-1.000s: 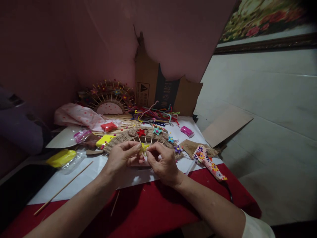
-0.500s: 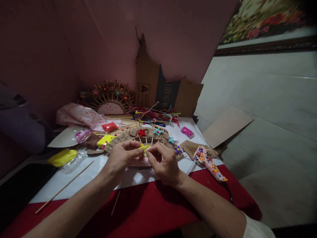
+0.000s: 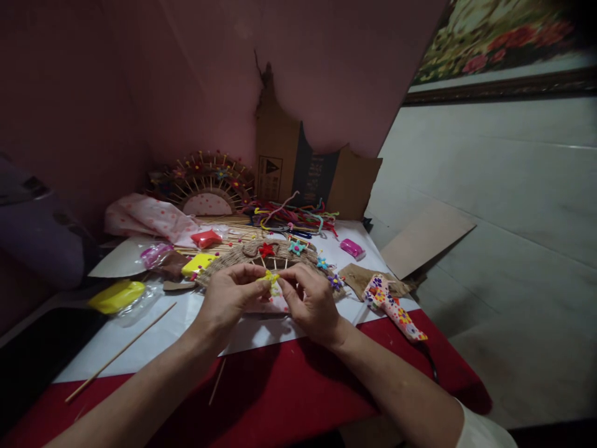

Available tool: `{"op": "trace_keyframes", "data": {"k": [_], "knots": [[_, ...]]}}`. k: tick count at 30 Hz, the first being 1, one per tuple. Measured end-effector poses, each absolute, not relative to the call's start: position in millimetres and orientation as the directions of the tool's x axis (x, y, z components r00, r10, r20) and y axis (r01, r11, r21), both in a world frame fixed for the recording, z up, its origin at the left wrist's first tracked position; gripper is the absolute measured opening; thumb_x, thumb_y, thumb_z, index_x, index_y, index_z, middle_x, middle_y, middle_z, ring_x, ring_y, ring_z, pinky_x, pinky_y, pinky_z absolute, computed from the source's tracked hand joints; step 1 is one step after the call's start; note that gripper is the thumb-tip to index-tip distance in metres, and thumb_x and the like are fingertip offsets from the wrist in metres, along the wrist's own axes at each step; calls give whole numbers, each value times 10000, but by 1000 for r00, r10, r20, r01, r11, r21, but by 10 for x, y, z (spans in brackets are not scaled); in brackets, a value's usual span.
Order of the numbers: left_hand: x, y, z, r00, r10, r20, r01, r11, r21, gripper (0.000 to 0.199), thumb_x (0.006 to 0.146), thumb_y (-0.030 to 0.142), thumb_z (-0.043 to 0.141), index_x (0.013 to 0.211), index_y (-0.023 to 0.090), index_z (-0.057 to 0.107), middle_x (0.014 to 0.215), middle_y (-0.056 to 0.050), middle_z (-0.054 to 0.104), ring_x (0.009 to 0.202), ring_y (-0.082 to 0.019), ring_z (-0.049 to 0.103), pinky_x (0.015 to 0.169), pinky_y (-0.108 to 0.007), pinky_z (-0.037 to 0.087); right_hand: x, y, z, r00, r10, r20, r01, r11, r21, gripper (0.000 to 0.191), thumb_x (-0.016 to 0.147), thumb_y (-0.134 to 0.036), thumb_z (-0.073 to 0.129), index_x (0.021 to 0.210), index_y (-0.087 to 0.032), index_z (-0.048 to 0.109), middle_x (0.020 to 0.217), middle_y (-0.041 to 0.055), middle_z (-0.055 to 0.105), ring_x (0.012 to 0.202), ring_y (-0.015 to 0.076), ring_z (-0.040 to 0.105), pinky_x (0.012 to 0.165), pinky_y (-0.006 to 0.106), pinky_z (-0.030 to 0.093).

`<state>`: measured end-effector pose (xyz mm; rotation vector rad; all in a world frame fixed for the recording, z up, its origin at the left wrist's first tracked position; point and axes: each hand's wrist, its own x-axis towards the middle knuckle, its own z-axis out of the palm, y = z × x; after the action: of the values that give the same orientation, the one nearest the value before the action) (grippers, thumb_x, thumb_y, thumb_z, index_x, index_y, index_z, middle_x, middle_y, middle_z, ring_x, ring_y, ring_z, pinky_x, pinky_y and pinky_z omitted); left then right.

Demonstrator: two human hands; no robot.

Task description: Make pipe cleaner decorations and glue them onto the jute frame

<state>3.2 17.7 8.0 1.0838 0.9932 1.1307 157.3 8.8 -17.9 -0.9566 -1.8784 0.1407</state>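
A small yellow pipe-cleaner flower (image 3: 270, 279) is pinched between the fingertips of my left hand (image 3: 232, 295) and my right hand (image 3: 310, 303). Both hands are closed around its edges, above the near side of a fan-shaped piece wrapped in brown twine (image 3: 233, 264). On that piece sit a red flower (image 3: 267, 250), a turquoise flower (image 3: 297, 248), a blue flower (image 3: 322, 263) and a purple flower (image 3: 336, 282). Its lower middle is partly covered by my hands.
Behind stands a finished-looking fan (image 3: 209, 180) with sticks and flowers. Pipe cleaners (image 3: 298, 218) lie in a heap by torn cardboard (image 3: 280, 149). Yellow clay (image 3: 119, 297) and a wooden stick (image 3: 121, 351) lie left; a flower-patterned glue gun (image 3: 394, 308) and pink packet (image 3: 352, 249) lie right.
My right fingers have shifted slightly on the yellow flower, which has turned a little. Both hands stay in nearly the same place.
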Motion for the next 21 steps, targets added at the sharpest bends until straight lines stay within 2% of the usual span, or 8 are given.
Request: {"op": "trace_keyframes", "data": {"k": [12,21], "knots": [[33,161,100,156,985,-75,-153,100,983,188,549,175,759,673,108,634,547,15,626,482,-77,542,466,-176,430,1583,103,-201,-236,664,710,457,720,-522,87,823,-131,508,793,-143,590,679,14,517,637,121,490,602,244,387],[53,145,114,142,988,-57,-151,78,985,218,539,179,754,695,99,624,565,7,631,512,-88,558,498,-193,455,1540,101,-196,-145,821,552,367,563,-741,172,843,-239,533,709,-147,588,632,-6,540,553,89,467,530,216,365]]}}
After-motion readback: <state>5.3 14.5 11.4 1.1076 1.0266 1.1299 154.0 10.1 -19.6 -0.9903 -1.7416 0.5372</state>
